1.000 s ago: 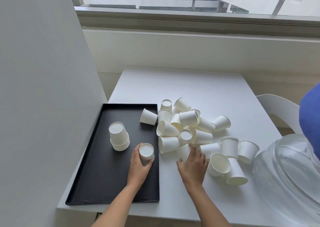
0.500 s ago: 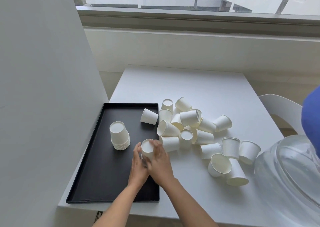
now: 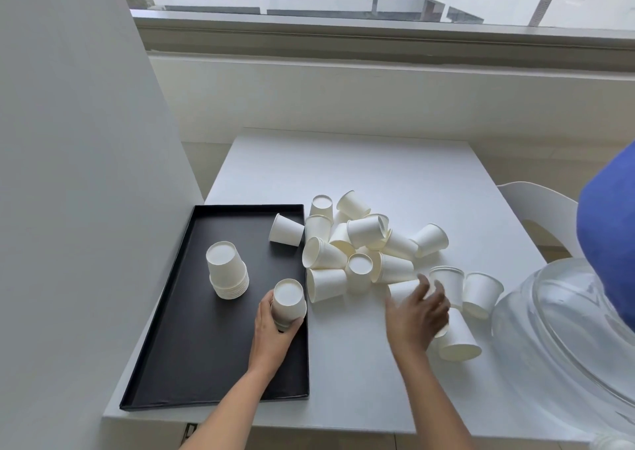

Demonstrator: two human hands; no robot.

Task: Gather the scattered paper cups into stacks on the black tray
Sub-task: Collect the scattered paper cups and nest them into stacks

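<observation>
The cups [image 3: 360,243] were thin paper: light, easily crushed, and apt to roll when on their sides. I judged that a loose grip round the wall, near the stiffer rolled rim, would suit them best; nested ones may bind a little.

The left hand [image 3: 271,329] curled round a short stack [image 3: 288,303] of upturned cups over the right edge of the tray [image 3: 192,346], forearm reaching straight forward. Whether the stack rested there or was lifted could not be told. Left of that hand stood a tall stack [image 3: 227,271], and beyond the hand a lone cup [image 3: 286,230] lay on the tray.

The right hand [image 3: 415,315] was out over the table [image 3: 343,160], palm down, fingers spread and holding nothing, above a fallen cup [image 3: 402,289]. Blur hid whether the fingertips touched it. Most loose cups were heaped between and beyond the two hands, and a few stood just right of the right hand.
</observation>
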